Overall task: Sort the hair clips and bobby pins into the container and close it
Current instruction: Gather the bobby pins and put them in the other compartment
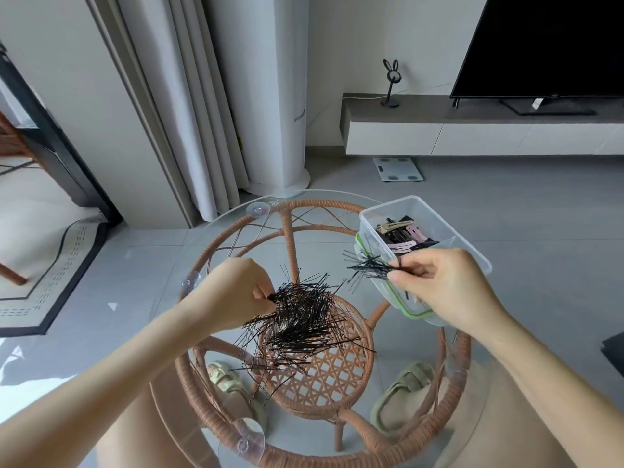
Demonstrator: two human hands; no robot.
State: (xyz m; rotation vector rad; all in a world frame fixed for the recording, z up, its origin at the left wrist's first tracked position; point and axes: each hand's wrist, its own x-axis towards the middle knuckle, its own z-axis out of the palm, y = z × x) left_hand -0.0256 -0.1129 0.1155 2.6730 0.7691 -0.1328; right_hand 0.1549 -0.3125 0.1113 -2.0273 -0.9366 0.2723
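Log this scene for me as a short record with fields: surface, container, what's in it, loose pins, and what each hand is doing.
surface: round glass table top on a wicker frame
container: clear plastic container, open, at the table's right edge
contents: hair clips in the far compartment
lid: green-rimmed lid under the container
loose pins: pile of black bobby pins mid-table
left hand: pinching pins at the pile's edge
right hand: holding a bunch of bobby pins beside the container
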